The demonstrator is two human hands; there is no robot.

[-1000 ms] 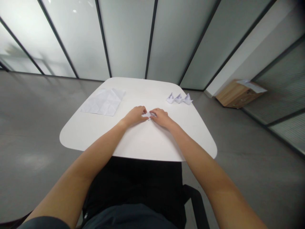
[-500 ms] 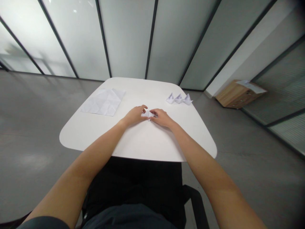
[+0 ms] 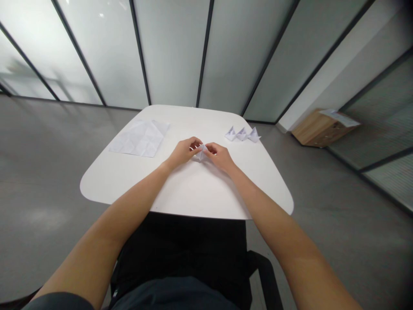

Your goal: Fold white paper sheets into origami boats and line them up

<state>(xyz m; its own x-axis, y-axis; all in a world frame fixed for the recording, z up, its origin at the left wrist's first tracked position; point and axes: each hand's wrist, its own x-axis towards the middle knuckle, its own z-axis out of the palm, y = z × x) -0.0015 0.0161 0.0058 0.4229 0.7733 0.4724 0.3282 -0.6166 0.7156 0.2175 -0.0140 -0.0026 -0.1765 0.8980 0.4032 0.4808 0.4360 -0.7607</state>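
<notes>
The left hand (image 3: 183,153) and right hand (image 3: 219,156) pinched a small paper fold (image 3: 201,152); three paper boats (image 3: 241,134) stood finished far right; a creased sheet (image 3: 139,138) lay unfolded left.

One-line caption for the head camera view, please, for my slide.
Left hand and right hand hold small folded paper over a white table, creased sheet and three folded paper figures nearby.

Table (image 3: 193,118): creased sheet (image 3: 139,138) left, origami trio (image 3: 241,134) right, fold (image 3: 201,152) between left hand (image 3: 183,153), right hand (image 3: 219,157).
</notes>
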